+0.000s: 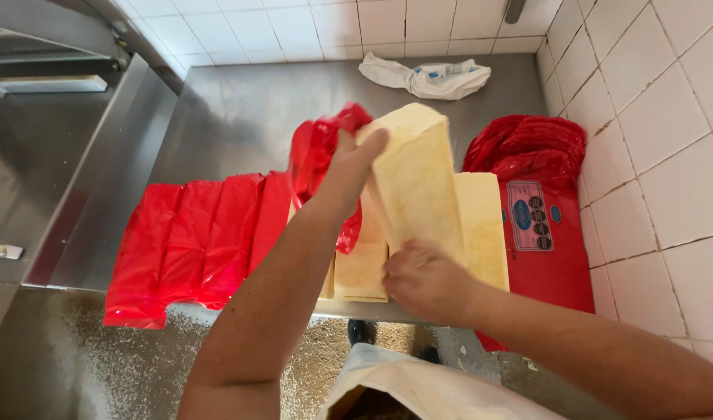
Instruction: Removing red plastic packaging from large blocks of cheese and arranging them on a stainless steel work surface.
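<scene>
Cheese block tilted up between two hands

Cheese block [415, 175], pale yellow and slab-shaped with a faintly mottled face, stands tilted above the steel tabletop [240, 117]. Its long axis runs from the near edge up and away, top end leaning left. Left hand [348, 167] grips the top end; right hand [426, 280] closes on the bottom end. More pale slabs [481, 225] lie beneath, on red plastic bags [193, 241].

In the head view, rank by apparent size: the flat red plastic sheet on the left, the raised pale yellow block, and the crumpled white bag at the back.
1. flat red plastic sheet
2. pale yellow block, though it is raised nearer the camera, so it looks larger
3. crumpled white bag, farthest back
</scene>
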